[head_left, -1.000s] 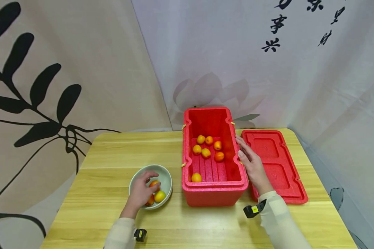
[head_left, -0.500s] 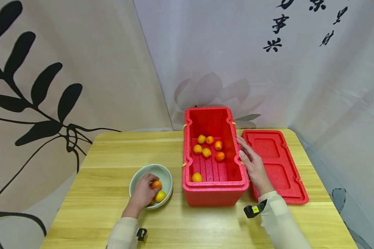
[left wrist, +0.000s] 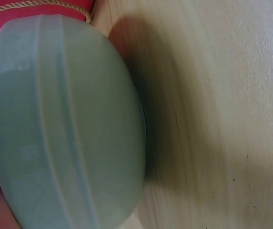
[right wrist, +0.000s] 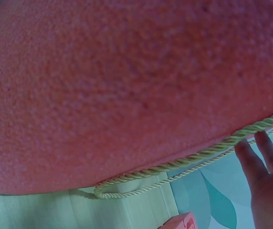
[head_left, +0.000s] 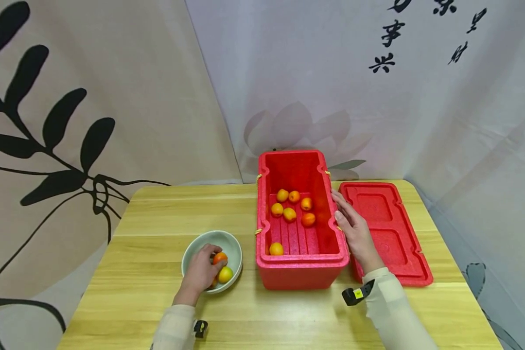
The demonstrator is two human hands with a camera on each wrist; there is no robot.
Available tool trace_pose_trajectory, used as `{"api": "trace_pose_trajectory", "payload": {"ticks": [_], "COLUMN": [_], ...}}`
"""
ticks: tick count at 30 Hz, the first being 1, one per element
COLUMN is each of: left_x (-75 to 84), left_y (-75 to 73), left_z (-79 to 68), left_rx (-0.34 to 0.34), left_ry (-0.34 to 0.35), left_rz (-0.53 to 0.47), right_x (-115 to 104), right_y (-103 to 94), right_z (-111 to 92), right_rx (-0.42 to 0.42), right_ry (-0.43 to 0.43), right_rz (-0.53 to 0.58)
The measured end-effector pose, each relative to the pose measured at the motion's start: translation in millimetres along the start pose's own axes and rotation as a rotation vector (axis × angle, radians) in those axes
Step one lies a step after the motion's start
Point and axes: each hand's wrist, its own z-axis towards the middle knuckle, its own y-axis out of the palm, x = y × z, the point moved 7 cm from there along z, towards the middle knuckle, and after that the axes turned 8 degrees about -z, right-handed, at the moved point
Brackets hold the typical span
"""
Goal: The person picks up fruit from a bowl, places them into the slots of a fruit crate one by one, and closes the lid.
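In the head view, a pale green bowl (head_left: 200, 240) sits left of a red foam box (head_left: 284, 273). My left hand (head_left: 199, 272) reaches into the bowl, its fingers and thumb pinching a small orange fruit (head_left: 220, 257). A yellow fruit (head_left: 225, 275) lies close beside it, and another is mostly hidden under the hand. The bowl's outer wall (left wrist: 88, 119) fills much of the left wrist view. My right hand (head_left: 355, 236) rests against the box's right side with fingers extended. In the right wrist view, its fingertips are right at the rope (right wrist: 212, 151) along the box.
Several orange fruits, among them one near the front (head_left: 276, 249), lie on the ribbed floor of the lidless box. A red lid (head_left: 387, 243) lies flat to the right on the wooden table (head_left: 157, 214). Printed curtains (head_left: 315, 63) hang behind the table.
My left hand has moved slightly right and closed its fingers on the small orange fruit in the bowl. My right hand has stayed against the box.
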Motion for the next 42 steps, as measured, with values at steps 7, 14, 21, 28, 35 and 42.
{"api": "trace_pose_trajectory", "payload": {"ticks": [7, 14, 21, 28, 35, 42], "left_x": [-3.0, -3.6, -2.1, -1.0, 1.6, 14.3], "left_y": [0.7, 2.1, 2.1, -0.5, -7.5, -17.8], "left_z": [-0.3, 0.4, 0.9, -1.5, -2.7, -0.2], "left_rx": [-0.001, -0.006, 0.011, 0.043, 0.094, 0.152], "left_ry": [-0.038, -0.062, -0.043, -0.046, -0.051, 0.044], "left_rz": [0.006, 0.019, 0.016, -0.032, -0.141, -0.236], "right_x": [2, 1, 1, 4, 3, 1], "right_y": [-0.2, -0.3, -0.9, -0.4, 0.1, 0.1], "right_z": [0, -1, -1, 0, 0, 0], "right_rx": [0.002, 0.006, 0.010, 0.007, 0.003, -0.001], "right_ry": [-0.002, -0.011, -0.010, -0.004, 0.003, -0.015], "right_rz": [-0.001, -0.005, -0.001, 0.002, 0.003, 0.016]}}
